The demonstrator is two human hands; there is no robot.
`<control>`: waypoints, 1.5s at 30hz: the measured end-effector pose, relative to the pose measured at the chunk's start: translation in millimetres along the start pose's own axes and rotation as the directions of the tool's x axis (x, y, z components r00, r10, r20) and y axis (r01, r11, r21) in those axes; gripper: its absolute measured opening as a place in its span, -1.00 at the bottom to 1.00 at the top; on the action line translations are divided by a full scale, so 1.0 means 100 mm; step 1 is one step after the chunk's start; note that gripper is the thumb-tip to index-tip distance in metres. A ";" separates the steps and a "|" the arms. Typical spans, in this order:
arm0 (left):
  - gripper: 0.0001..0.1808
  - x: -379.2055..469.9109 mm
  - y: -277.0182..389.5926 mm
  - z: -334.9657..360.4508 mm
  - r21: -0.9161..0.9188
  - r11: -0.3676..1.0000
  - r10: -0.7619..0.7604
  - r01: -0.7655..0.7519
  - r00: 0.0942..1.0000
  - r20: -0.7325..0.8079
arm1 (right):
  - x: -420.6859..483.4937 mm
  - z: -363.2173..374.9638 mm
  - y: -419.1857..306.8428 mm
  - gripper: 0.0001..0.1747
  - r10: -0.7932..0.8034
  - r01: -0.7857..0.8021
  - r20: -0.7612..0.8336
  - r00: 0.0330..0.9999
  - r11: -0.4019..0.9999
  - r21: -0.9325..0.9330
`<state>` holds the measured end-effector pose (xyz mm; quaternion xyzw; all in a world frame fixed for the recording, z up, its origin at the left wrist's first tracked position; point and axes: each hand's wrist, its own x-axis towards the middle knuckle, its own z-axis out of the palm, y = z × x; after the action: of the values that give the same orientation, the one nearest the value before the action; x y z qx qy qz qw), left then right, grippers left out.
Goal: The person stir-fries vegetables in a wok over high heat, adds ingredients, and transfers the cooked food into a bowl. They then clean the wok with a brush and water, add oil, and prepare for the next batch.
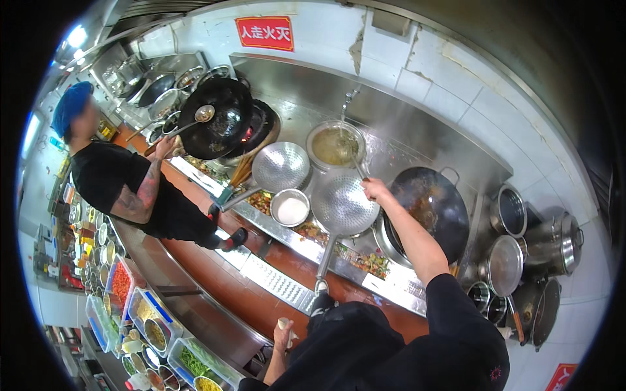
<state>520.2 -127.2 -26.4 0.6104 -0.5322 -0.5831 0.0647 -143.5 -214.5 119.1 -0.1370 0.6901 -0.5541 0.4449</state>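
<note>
My right hand (375, 189) grips the handle of a ladle (359, 166), whose bowl dips into cloudy yellowish liquid in a round metal basin (319, 152) below a wall tap (348, 100). Under that hand lies a perforated metal strainer (342, 203) with its handle toward me. Right of it a dark wok (452, 215) stands on the range, with sauce or food residue and steam. My left hand (282, 335) is low by my side, closed around a pale cloth (288, 323). A bowl of white powder or grains (290, 207) sits left of the strainer.
At left a co-worker (115, 171) holds a black wok (220, 117) and a ladle over a lit burner. A second strainer (280, 166) lies between us. Pots (552, 244) stand at far right. Food tubs (146, 313) fill the counter at lower left. Food scraps lie in the range's front gutter (303, 242).
</note>
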 end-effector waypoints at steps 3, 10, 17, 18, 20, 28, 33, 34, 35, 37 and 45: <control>-0.64 -0.03 -0.26 0.01 -0.058 0.986 -0.156 0.157 0.988 0.021 | -0.03 -0.32 -0.07 -0.79 0.178 -0.594 0.585 0.791 -0.001 0.804; -0.67 0.07 -0.73 -0.03 -0.018 1.000 -0.002 0.003 0.995 0.104 | -1.74 -1.14 0.31 -0.32 -0.265 -0.594 0.544 0.796 -0.169 0.786; -0.52 0.51 0.27 0.23 0.017 0.997 0.062 -0.071 0.950 0.307 | -3.55 -2.00 0.27 -0.44 -0.134 -0.138 0.181 0.974 0.277 0.951; -0.52 0.58 0.52 0.33 0.022 0.995 0.079 -0.095 0.917 0.392 | -3.73 -2.02 0.33 -0.48 -0.014 -0.019 0.026 1.000 0.360 0.933; -0.49 0.67 1.00 0.51 0.101 0.992 0.018 -0.081 0.859 0.512 | -4.09 -1.98 0.53 -0.65 0.140 0.058 -0.180 0.974 0.614 0.787; 0.01 0.82 1.97 1.97 0.356 0.524 0.267 -0.773 0.546 0.794 | -4.68 -2.03 1.34 -0.56 0.182 -0.061 0.068 0.981 -0.044 0.997; -0.09 0.85 2.04 2.60 0.526 0.289 0.409 -0.800 0.600 0.688 | -4.69 -1.84 1.60 -0.51 0.037 -0.124 0.138 0.990 -0.246 0.961; -0.10 0.84 2.01 2.64 0.554 0.275 0.376 -0.785 0.619 0.690 | -4.76 -1.78 1.62 -0.60 0.190 0.058 -0.095 0.977 0.190 0.980; -0.09 0.82 1.98 2.67 0.550 0.284 0.371 -0.785 0.619 0.692 | -4.83 -1.72 1.63 -0.69 0.250 0.094 -0.313 0.916 0.624 0.775; -0.08 0.80 1.94 2.72 0.584 0.333 0.304 -0.740 0.671 0.676 | -5.03 -1.71 1.59 -0.77 0.067 0.036 -0.508 0.859 0.981 0.191; -0.64 0.60 1.92 2.04 0.332 0.519 0.643 -0.788 0.616 0.456 | -4.47 -1.74 1.31 -0.70 -0.359 -0.070 -0.606 0.710 0.820 -0.568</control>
<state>235.2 -142.0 5.7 0.2397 -0.8723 -0.4211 0.0653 16.2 248.1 208.2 -0.0993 0.9202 -0.3755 0.0490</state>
